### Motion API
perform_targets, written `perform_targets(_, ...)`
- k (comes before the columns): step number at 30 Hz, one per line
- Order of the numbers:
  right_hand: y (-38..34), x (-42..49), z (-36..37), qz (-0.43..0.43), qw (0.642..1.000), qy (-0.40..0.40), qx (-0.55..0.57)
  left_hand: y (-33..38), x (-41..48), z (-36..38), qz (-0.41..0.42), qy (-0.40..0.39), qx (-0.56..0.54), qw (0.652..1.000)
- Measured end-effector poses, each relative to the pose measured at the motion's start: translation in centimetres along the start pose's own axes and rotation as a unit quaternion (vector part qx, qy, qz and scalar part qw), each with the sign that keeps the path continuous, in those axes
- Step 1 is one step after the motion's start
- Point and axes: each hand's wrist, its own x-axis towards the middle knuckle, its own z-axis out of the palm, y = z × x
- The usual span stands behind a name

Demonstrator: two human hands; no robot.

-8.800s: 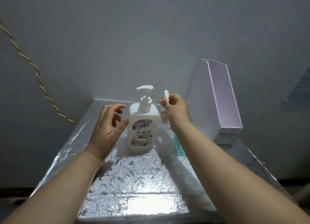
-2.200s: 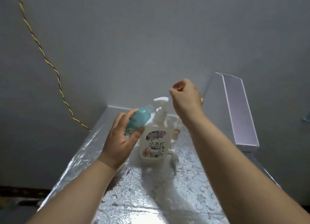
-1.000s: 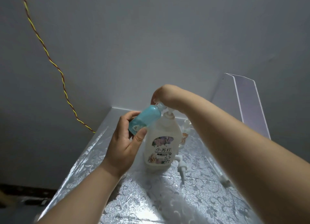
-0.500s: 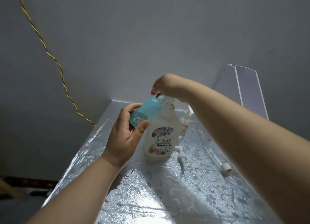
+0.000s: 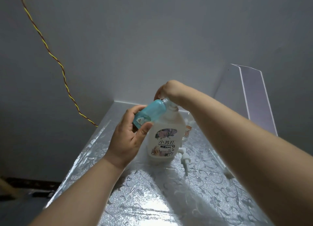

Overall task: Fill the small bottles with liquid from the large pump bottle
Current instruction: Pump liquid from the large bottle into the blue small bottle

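The large white pump bottle (image 5: pixel 166 137) with a flowered label stands on the silver foil table (image 5: pixel 152 200). My left hand (image 5: pixel 128 137) grips a small blue bottle (image 5: pixel 149 114), tilted with its open neck up against the pump's nozzle. My right hand (image 5: pixel 166 90) rests on top of the pump head, fingers curled over it; the head itself is hidden under the hand. A second small clear bottle with an orange label (image 5: pixel 187 131) stands behind the large bottle, partly hidden by my right forearm.
A loose white pump cap (image 5: pixel 184 159) lies on the table right of the large bottle; another white cap (image 5: pixel 228 174) peeks from under my right forearm. A tall white box (image 5: pixel 254 97) stands at the right. A yellow-red twisted wire (image 5: pixel 55 60) runs down the wall.
My left hand brought the blue bottle up to the pump nozzle while my right hand came down onto the pump head. In the last second the right hand bobbed up and back down.
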Motion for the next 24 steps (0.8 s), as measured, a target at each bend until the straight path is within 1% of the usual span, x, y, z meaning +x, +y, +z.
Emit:
perform_targets(3, 0.0, -0.7, -0.4, -0.001, 0.998, 0.028, 0.048, 0.0, 0.0, 0.0, -0.012, -0.002, -0.021, 1.0)
perform_targets(5, -0.3, -0.9, -0.9, -0.007, 0.998, 0.032, 0.057, -0.1, 0.1, 0.0, -0.018, -0.003, -0.025, 1.0)
perform_targets(9, -0.7, -0.5, -1.2, -0.006, 0.999, 0.026, 0.032, -0.2, 0.1, 0.0, -0.016, -0.002, -0.028, 0.999)
perform_targets(12, -0.6, -0.5, -0.8, -0.007, 0.998, 0.002, 0.061, -0.3, 0.1, 0.1, -0.008, 0.001, -0.019, 1.0)
perform_targets(16, -0.4, -0.4, -0.3, -0.013, 1.0, -0.005, 0.022, -0.5, -0.1, 0.1, -0.008, -0.004, -0.001, 1.0)
perform_targets(19, -0.4, -0.5, 0.0, 0.0, 1.0, -0.006, 0.003, -0.6, -0.1, 0.1, -0.009, -0.009, 0.014, 1.0)
perform_targets(24, -0.3, -1.4, -0.7, -0.008, 0.997, 0.031, 0.077, -0.5, -0.1, 0.1, -0.005, 0.003, 0.022, 1.0)
